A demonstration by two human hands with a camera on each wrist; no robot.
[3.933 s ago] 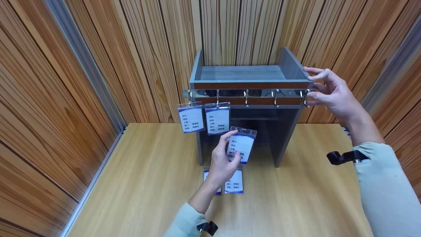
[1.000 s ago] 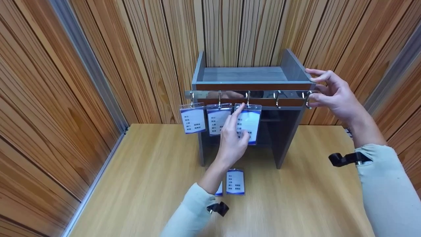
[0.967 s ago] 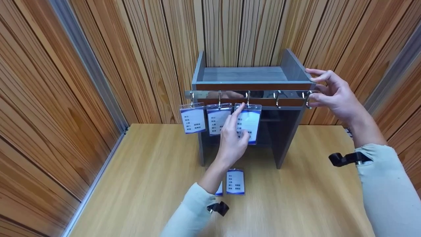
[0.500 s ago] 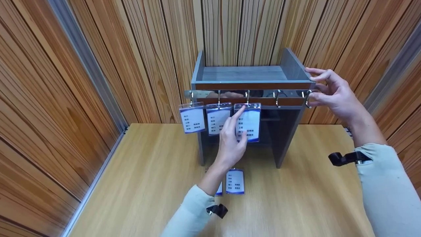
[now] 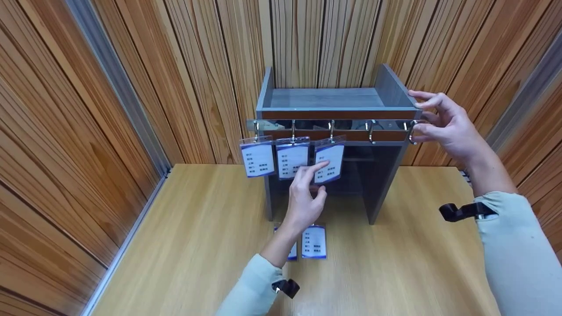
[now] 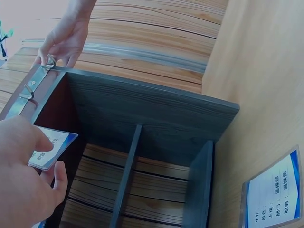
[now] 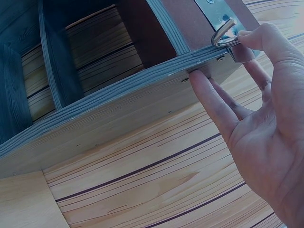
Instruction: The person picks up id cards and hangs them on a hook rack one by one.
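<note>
A third clear-sleeved name badge (image 5: 332,153) hangs tilted from the middle hook of a metal hook rail (image 5: 353,125). My left hand (image 5: 303,199) is at its lower left, with a forefinger on or just before its face and the thumb apart below. Two more badges, a left one (image 5: 257,160) and a second one (image 5: 287,153), hang on the hooks to the left. My right hand (image 5: 450,129) grips the right end of a small grey shelf unit (image 5: 325,98). Its thumb lies on the end hook (image 7: 225,35) and its fingers press the side panel (image 7: 142,90).
On the wooden table (image 5: 197,228) in front of the shelf unit lie two badges, a right one (image 5: 314,250) in full view and a left one (image 5: 292,253) partly behind my left forearm. Two bare hooks are on the right. Wood-panelled walls (image 5: 210,79) enclose the table.
The third badge went from my left hand onto the middle hook. My left hand has since let go and dropped slightly; the badge now hangs tilted. My right hand stays put.
</note>
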